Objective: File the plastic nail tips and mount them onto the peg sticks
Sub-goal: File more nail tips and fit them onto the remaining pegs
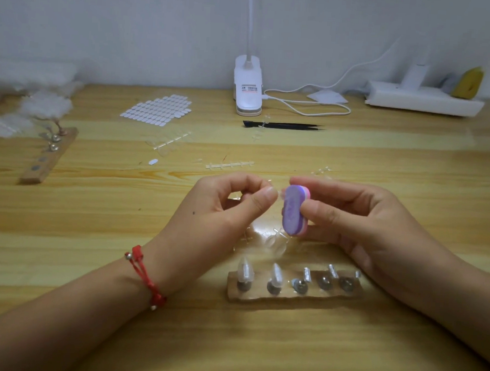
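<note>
Left hand [228,208] pinching nail tip [280,193], buffer [293,210] just beside — right hand [358,219]

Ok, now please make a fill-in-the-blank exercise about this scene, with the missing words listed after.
1. The right hand grips a file whose broad face is ___.
2. On the near board, ___ of the five pegs carry tips.
3. The bracelet on the left wrist is ___.
4. The black tweezers lie just in front of the white ___.
Missing words: purple; two; red; lamp.
</note>
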